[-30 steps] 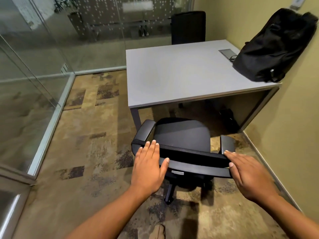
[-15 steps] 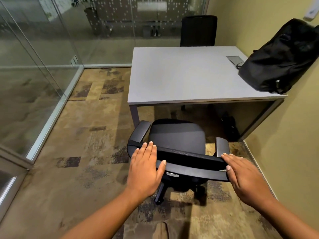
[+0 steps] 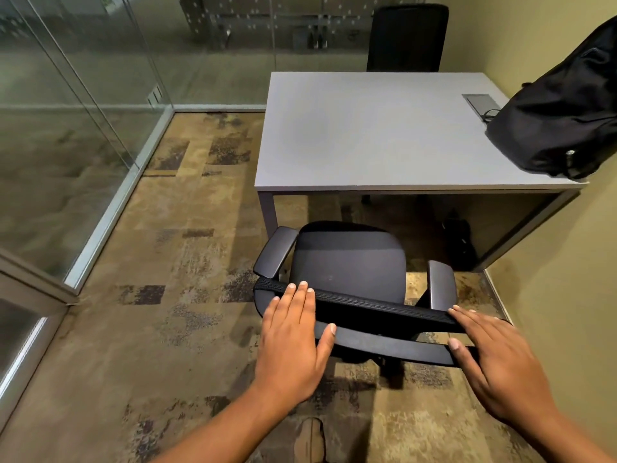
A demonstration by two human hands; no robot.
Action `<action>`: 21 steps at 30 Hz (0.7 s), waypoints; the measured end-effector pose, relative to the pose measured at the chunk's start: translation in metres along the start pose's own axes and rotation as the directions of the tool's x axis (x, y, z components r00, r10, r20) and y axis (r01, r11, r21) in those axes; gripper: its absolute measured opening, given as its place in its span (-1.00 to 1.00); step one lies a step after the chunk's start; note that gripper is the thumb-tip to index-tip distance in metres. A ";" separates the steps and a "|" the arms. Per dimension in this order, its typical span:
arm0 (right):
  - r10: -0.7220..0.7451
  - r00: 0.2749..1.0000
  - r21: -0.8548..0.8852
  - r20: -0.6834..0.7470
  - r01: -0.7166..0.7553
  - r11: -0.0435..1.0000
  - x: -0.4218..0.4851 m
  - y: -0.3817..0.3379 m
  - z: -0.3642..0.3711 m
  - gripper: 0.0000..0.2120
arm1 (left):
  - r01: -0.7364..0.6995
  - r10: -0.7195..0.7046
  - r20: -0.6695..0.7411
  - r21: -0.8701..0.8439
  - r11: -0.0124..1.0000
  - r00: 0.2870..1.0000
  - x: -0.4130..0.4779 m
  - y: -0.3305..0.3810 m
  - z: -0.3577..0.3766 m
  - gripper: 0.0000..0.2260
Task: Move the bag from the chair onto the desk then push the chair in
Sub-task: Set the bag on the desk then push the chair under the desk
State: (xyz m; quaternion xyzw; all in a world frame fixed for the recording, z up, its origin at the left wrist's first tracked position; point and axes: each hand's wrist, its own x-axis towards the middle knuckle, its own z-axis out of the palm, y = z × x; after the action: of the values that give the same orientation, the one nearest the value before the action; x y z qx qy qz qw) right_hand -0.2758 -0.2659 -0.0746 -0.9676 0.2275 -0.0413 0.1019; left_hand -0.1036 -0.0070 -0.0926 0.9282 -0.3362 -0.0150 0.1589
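The bag lies at the frame's right on the desk, against the wall. Both the left hand and right hand lie flat, fingers extended together, on the chair backrest at lower centre, placed to shove it under the desk.

Two hands: the left hand and the right hand, both flat on one chair just ahead of them. A second chair stands well beyond the hands, making two chairs. One tabletop lies ahead of the hands. One bag sits on it, far ahead of the right hand. One shoe shows below, between the forearms.
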 end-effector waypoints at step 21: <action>-0.146 0.989 0.015 -0.012 0.146 0.989 0.021 0.082 -0.010 -0.52 | 0.150 -0.149 -0.065 0.001 0.989 0.987 -0.004 0.081 0.021 -0.40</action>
State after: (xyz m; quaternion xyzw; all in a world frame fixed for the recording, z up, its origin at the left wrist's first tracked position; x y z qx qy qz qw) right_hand -0.2937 -0.3495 -0.0814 -0.9806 0.1562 -0.0557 0.1048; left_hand -0.1602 -0.0691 -0.0884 0.9512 -0.2604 0.0042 0.1654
